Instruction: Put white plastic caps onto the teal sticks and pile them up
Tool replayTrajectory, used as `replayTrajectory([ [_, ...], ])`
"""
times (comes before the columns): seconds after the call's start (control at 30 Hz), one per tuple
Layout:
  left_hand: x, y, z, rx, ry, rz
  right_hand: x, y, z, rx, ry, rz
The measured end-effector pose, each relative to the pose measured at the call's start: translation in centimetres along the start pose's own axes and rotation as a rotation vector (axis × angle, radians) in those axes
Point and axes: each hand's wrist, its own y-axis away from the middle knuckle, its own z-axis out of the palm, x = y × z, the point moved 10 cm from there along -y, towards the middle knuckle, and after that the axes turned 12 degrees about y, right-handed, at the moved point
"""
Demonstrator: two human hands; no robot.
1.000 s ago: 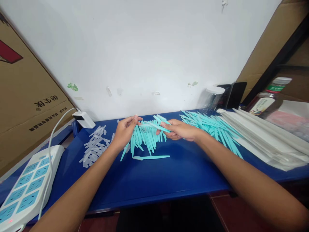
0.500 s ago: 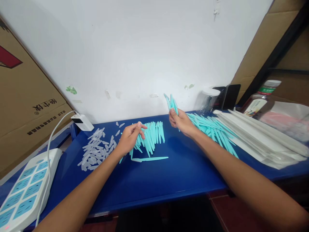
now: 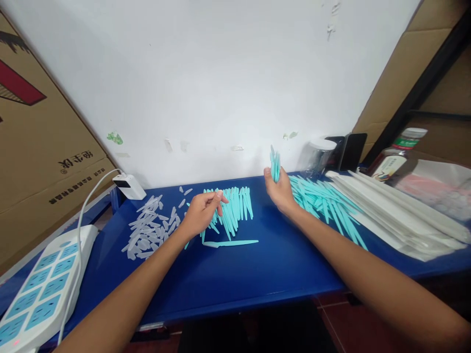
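Upright in my right hand is a bunch of slim turquoise eyebrow razors, raised near the wall with the fingers wrapped round it. My left hand hovers over the left part of a row of turquoise eyebrow razors, thumb and fingers drawn together; whether a small piece is between them I cannot make out. One single eyebrow razor lies crosswise in front of the row. Small translucent blade caps form a loose pile left of my left hand. Beyond my right wrist spreads a larger heap of eyebrow razors.
White flat sleeves are stacked at the right, by a brown bottle. A lidded clear jar and a dark phone stand against the wall. On the left are a power strip, a white charger and a cardboard box.
My right hand has moved slightly right and turned, so the bunch of eyebrow razors stands more upright and together. My left hand stays over the row, and the view has shifted a little.
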Motion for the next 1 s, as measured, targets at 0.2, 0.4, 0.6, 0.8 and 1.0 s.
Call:
replayTrajectory([
  [0.2, 0.0, 0.1, 0.1, -0.013, -0.005, -0.004, -0.1, 1.0, -2.7, 0.412, 0.117, -0.079],
  [0.4, 0.2, 0.0, 0.1, -0.015, -0.015, 0.011, 0.3, 0.9, -1.8, 0.327, 0.119, -0.031],
  [0.6, 0.1, 0.0, 0.1, -0.014, -0.022, 0.009, -1.1, 1.4, -3.1, 0.407, 0.191, -0.064],
  [0.8, 0.1, 0.1, 0.2, -0.022, -0.035, 0.011, -1.2, 1.1, -3.8, 0.446, 0.195, -0.116],
  [1.0, 0.1, 0.1, 0.1, -0.019, -0.045, 0.005, -2.4, 1.7, -3.3, 0.450, 0.197, -0.162],
])
